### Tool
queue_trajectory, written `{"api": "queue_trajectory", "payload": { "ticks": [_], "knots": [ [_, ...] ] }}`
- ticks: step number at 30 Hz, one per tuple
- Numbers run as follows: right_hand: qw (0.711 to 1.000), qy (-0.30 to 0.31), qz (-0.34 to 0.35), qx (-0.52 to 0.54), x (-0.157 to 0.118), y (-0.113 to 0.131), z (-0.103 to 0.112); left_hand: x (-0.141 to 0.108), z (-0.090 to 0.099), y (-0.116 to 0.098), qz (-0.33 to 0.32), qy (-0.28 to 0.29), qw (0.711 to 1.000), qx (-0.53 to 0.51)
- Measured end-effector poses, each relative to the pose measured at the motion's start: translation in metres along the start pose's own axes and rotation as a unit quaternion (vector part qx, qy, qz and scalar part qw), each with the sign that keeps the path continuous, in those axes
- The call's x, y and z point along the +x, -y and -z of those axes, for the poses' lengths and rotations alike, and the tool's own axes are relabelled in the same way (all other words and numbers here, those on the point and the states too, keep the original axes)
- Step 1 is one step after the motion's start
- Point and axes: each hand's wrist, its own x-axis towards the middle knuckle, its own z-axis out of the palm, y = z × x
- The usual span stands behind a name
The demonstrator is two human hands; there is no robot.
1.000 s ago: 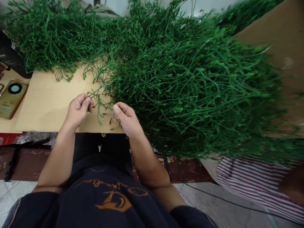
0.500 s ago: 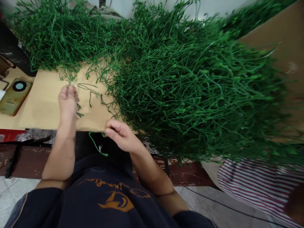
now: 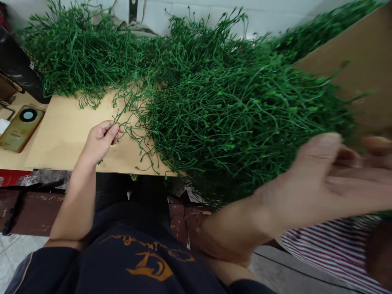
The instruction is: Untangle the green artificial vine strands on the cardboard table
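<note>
Thin green stems with small bud-like tips (image 3: 121, 116) stick out from between the thumb and fingers of my left hand (image 3: 102, 141), which is closed on them over the tan board (image 3: 64, 130). Large and close to the camera, my right hand (image 3: 333, 175) reaches out past the right end of the big heap of green stems (image 3: 239, 110). Its thumb and fingers are apart, and I see nothing in it. The far fingertips are cut off by the frame's edge and slightly blurred.
A phone (image 3: 21, 128) and a black bottle (image 3: 21, 65) are at the far left. More green stems (image 3: 82, 53) lie along the back wall. A cardboard sheet (image 3: 361, 61) leans at the right. A person in a striped garment (image 3: 333, 249) is close by at lower right.
My right hand has swung from the board's front edge far out to the right, and its fingers have opened. My left hand has shifted right and slightly nearer, still gripping stems.
</note>
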Motion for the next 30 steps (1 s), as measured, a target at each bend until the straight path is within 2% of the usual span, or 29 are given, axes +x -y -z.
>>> {"api": "queue_trajectory", "payload": {
  "ticks": [6, 9, 11, 13, 15, 18, 20, 22, 25, 28, 30],
  "knots": [
    [0.999, -0.001, 0.014, -0.03, 0.028, -0.013, -0.073, -0.008, -0.008, -0.008, -0.025, 0.055, 0.998, 0.036],
    [1.0, -0.011, 0.009, 0.005, 0.033, -0.023, -0.096, -0.011, -0.011, -0.007, -0.024, 0.064, 0.997, 0.021],
    [0.999, 0.002, -0.008, 0.054, 0.034, -0.026, -0.104, -0.01, -0.012, -0.005, -0.012, 0.042, 0.999, -0.016],
    [0.994, 0.011, -0.029, 0.105, 0.033, -0.026, -0.108, -0.007, -0.008, -0.002, 0.01, -0.01, 0.996, -0.092],
    [0.988, -0.003, -0.047, 0.149, 0.033, -0.025, -0.109, -0.001, -0.001, 0.001, 0.045, -0.056, 0.977, -0.2],
    [0.972, -0.025, -0.077, 0.221, 0.033, -0.024, -0.111, 0.007, 0.011, 0.002, 0.109, -0.079, 0.92, -0.367],
    [0.957, -0.027, -0.106, 0.27, 0.034, -0.024, -0.114, 0.01, 0.017, -0.001, 0.116, -0.082, 0.889, -0.434],
    [0.94, -0.021, -0.135, 0.312, 0.035, -0.023, -0.118, 0.013, 0.021, -0.003, 0.092, -0.079, 0.877, -0.466],
    [0.915, -0.006, -0.168, 0.367, 0.035, -0.021, -0.123, 0.024, 0.032, 0.0, 0.019, -0.054, 0.897, -0.438],
    [0.887, 0.004, -0.195, 0.418, 0.035, -0.02, -0.127, 0.041, 0.044, 0.01, -0.063, -0.02, 0.939, -0.336],
    [0.864, 0.011, -0.214, 0.456, 0.035, -0.018, -0.129, 0.048, 0.046, 0.012, -0.089, -0.01, 0.953, -0.289]
  ]
}}
